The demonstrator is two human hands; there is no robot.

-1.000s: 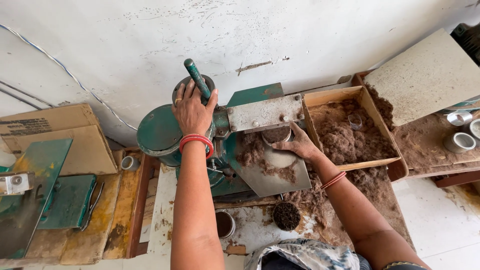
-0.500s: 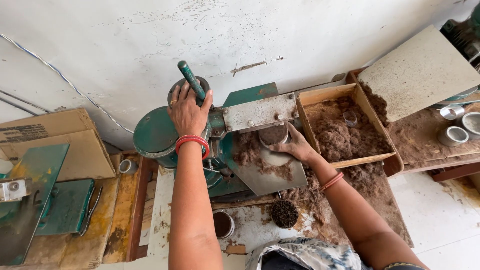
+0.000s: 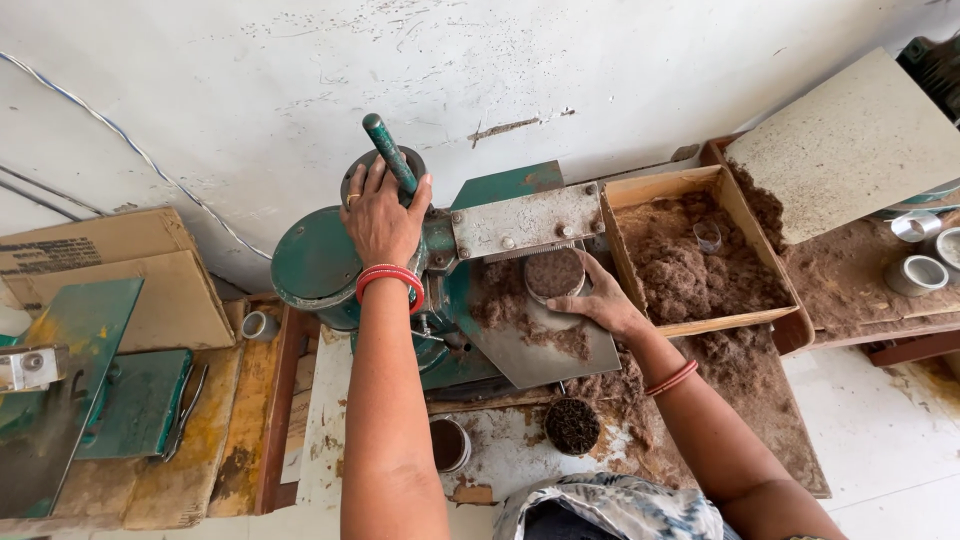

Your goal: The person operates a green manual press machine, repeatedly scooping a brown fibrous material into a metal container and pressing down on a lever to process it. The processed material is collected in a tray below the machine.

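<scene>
My left hand (image 3: 382,218) rests on top of a green press machine (image 3: 320,262), fingers wrapped at the base of its green lever handle (image 3: 388,153). My right hand (image 3: 598,300) grips a round metal cup (image 3: 555,275) packed with brown powder, holding it on the machine's grey metal plate (image 3: 545,350) just under the bolted metal head (image 3: 525,222). Loose brown powder lies on the plate around the cup.
A cardboard box (image 3: 760,320) of brown powder with a clear cup (image 3: 707,236) stands to the right, and a tilted board (image 3: 850,150) beyond it. Small metal cups (image 3: 915,275) sit far right. Two round cups (image 3: 572,426) lie below the plate. Cardboard boxes (image 3: 110,275) and green metal parts (image 3: 130,405) lie left.
The view has shifted slightly. My right hand with the cup stays under the head, and my left hand keeps its place at the lever.
</scene>
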